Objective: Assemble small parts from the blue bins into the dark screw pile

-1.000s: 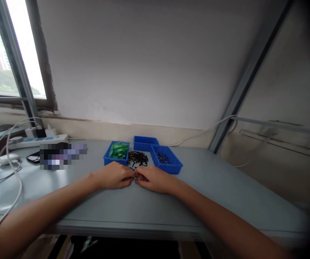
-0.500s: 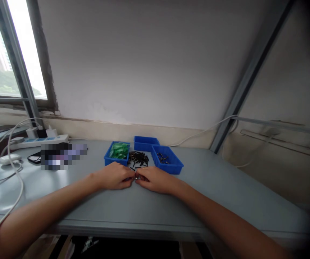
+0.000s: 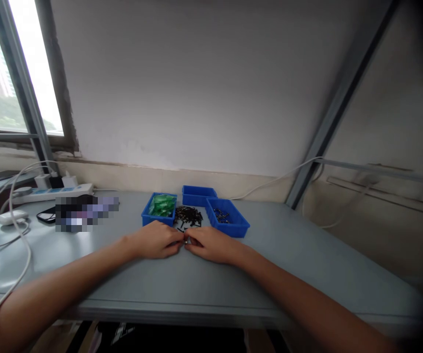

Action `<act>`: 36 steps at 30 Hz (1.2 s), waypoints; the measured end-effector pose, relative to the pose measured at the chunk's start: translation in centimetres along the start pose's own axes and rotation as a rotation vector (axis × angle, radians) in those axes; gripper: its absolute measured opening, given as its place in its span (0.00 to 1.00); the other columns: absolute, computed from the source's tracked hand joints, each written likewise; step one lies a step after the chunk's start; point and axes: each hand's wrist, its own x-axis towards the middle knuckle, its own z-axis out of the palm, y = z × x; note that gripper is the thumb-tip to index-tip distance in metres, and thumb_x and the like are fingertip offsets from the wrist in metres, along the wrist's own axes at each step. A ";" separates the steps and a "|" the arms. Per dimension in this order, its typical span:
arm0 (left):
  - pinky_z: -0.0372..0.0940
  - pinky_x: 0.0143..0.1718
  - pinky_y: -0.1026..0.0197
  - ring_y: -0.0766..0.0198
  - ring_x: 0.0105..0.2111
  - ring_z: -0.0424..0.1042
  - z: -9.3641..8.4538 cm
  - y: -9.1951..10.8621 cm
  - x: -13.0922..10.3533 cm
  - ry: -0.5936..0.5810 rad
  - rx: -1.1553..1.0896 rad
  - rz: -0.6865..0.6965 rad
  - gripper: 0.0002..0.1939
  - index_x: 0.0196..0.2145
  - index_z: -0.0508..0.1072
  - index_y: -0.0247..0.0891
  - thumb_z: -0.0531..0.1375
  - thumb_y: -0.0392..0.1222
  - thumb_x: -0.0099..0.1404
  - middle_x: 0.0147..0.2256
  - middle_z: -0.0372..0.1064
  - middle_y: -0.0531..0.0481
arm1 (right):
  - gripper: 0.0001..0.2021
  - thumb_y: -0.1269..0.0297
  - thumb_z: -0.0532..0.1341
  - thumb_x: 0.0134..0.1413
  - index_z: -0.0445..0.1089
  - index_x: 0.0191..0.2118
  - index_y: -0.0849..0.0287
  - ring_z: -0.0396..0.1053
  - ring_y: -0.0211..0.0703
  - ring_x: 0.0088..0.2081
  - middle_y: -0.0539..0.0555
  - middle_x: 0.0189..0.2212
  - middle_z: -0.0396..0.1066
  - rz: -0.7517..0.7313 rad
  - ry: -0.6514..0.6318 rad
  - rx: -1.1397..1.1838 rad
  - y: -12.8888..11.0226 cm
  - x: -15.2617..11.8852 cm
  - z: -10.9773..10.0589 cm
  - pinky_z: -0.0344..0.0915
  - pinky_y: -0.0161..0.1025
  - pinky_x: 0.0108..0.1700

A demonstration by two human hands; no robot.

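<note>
My left hand [image 3: 160,240] and my right hand [image 3: 209,244] meet fingertip to fingertip low over the grey table [image 3: 182,284]. Both are pinched closed around a tiny shiny piece [image 3: 186,241], too small to identify. Just beyond the fingers lies a pile of dark screws [image 3: 189,214], with a few loose ones nearer the hands. Behind my left hand stands a blue bin [image 3: 158,220] filled with green packets [image 3: 162,205]. A second blue bin [image 3: 235,229], holding small metal parts [image 3: 221,214], is beyond my right hand.
A third blue bin [image 3: 198,197] stands at the back near the wall. On the left are a white power strip [image 3: 55,193] with plugs, a white mouse-like object [image 3: 13,217], a blurred item and a white cable [image 3: 29,252] passing over my left forearm.
</note>
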 end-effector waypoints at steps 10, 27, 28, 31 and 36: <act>0.63 0.27 0.61 0.60 0.28 0.73 0.0 0.1 0.0 0.007 -0.012 -0.002 0.07 0.34 0.71 0.38 0.55 0.35 0.69 0.29 0.74 0.49 | 0.06 0.67 0.61 0.61 0.63 0.33 0.57 0.67 0.41 0.31 0.49 0.29 0.70 0.038 -0.021 0.018 -0.2 0.0 -0.2 0.56 0.37 0.32; 0.63 0.28 0.62 0.60 0.28 0.74 -0.1 -0.1 0.0 0.016 -0.002 -0.013 0.08 0.34 0.72 0.38 0.55 0.38 0.71 0.29 0.74 0.49 | 0.07 0.66 0.57 0.67 0.68 0.36 0.59 0.70 0.44 0.36 0.54 0.34 0.74 -0.012 -0.008 -0.033 -0.1 0.0 0.1 0.61 0.38 0.36; 0.63 0.28 0.61 0.60 0.28 0.73 0.0 -0.1 0.0 0.017 -0.003 -0.012 0.08 0.33 0.72 0.38 0.55 0.38 0.71 0.29 0.74 0.49 | 0.07 0.66 0.56 0.68 0.68 0.36 0.59 0.71 0.45 0.36 0.55 0.35 0.75 -0.016 -0.010 -0.039 -0.1 0.0 0.1 0.62 0.39 0.37; 0.63 0.28 0.61 0.60 0.28 0.73 -0.1 0.0 0.0 0.011 0.004 -0.019 0.10 0.33 0.72 0.38 0.54 0.38 0.72 0.29 0.74 0.49 | 0.10 0.67 0.54 0.70 0.70 0.37 0.60 0.72 0.47 0.39 0.57 0.37 0.76 -0.031 -0.017 -0.050 -0.1 0.1 0.1 0.64 0.40 0.41; 0.63 0.27 0.61 0.59 0.26 0.73 0.0 0.1 0.1 0.019 0.015 -0.031 0.13 0.31 0.71 0.38 0.52 0.39 0.73 0.27 0.73 0.49 | 0.11 0.67 0.53 0.71 0.71 0.39 0.60 0.72 0.47 0.40 0.57 0.39 0.76 -0.028 -0.023 -0.039 -0.2 0.2 -0.1 0.64 0.40 0.43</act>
